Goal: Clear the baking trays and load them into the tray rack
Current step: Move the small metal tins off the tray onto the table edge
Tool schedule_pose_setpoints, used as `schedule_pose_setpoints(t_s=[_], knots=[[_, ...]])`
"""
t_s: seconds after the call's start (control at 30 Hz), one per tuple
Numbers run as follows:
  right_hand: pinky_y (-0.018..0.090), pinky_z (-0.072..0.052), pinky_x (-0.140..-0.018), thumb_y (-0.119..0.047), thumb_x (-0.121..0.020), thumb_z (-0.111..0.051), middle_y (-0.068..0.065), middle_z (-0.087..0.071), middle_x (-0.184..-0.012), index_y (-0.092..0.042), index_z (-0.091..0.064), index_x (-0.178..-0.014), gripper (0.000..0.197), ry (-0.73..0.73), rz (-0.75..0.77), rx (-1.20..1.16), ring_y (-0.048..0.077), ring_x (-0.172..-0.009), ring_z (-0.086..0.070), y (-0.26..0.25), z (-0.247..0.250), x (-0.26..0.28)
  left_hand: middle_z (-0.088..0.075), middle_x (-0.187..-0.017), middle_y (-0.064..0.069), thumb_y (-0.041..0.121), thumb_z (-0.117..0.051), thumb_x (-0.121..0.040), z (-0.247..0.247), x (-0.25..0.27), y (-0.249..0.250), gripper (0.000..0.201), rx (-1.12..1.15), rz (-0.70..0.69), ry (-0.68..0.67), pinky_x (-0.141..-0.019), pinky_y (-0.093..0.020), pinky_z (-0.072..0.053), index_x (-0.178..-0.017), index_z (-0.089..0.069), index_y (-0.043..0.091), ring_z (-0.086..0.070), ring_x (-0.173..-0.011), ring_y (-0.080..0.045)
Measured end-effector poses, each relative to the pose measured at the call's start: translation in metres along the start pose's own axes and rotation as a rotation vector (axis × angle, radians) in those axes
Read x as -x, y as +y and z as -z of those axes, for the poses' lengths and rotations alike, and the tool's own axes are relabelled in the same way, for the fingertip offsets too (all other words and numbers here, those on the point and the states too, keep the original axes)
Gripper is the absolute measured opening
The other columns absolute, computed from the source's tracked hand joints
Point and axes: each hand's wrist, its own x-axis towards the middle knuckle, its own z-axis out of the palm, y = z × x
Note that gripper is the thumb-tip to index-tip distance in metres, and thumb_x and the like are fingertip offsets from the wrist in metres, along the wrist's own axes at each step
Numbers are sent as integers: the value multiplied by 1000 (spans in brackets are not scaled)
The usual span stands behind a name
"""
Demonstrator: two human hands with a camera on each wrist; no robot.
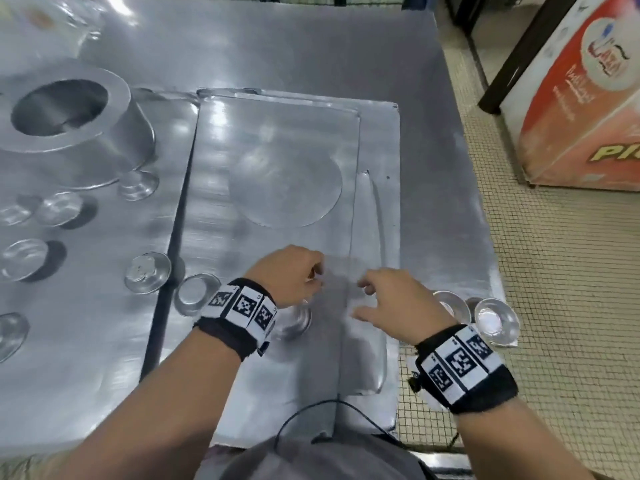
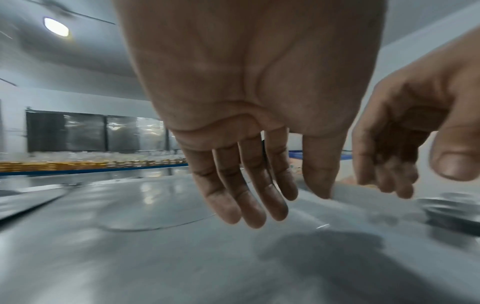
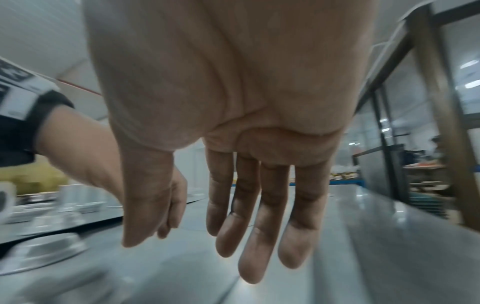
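Observation:
A flat metal baking tray [image 1: 277,133] lies on the steel table, stacked on a wider tray [image 1: 379,147] beneath it. A thin round metal disc [image 1: 285,183] rests on the top tray. My left hand [image 1: 294,278] hovers over the tray's near part with relaxed fingers [image 2: 246,197], holding nothing. My right hand [image 1: 388,303] hovers beside it to the right, fingers [image 3: 259,236] straight and empty. A small round mould [image 1: 294,318] sits on the tray, partly hidden under my left wrist.
A large ring-shaped cake tin [image 1: 69,126] stands at the back left. Several small round moulds [image 1: 24,258] are scattered over the left tray [image 1: 86,341]. Two more moulds [image 1: 495,320] sit at the table's right edge. A tiled floor and a red chest freezer [image 1: 581,98] lie to the right.

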Motion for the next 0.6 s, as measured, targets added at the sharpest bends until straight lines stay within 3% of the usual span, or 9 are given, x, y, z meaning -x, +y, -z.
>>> schedule_pose_setpoints(t_s=[0.23, 0.4, 0.6], knots=[[36, -50, -85, -48, -81, -69, 2, -57, -116, -19, -58, -122, 51, -71, 165, 129, 24, -108, -58, -72, -36, -22, -58, -120, -2, 30, -61, -94, 2, 57, -73, 28, -49, 251, 45, -99, -36, -45, -121, -61, 21, -53, -115, -22], [38, -48, -89, -48, -78, -69, 3, -52, -121, -19, -53, -128, 60, -52, 198, 189, 26, -111, -50, -98, -57, -32, -53, -130, -2, 24, -67, -87, -12, 80, -103, 43, -79, 398, 127, -102, -39, -45, -128, -57, 20, -48, -120, -27], [35, -45, -96, -51, -71, -78, 3, -49, -126, -18, -50, -131, 74, -14, 191, 230, 24, -113, -46, -105, -70, -36, -56, -120, -8, 10, -66, -82, -29, 85, -121, 44, -69, 496, 144, -97, -42, -50, -125, -56, 13, -55, -115, -32]])
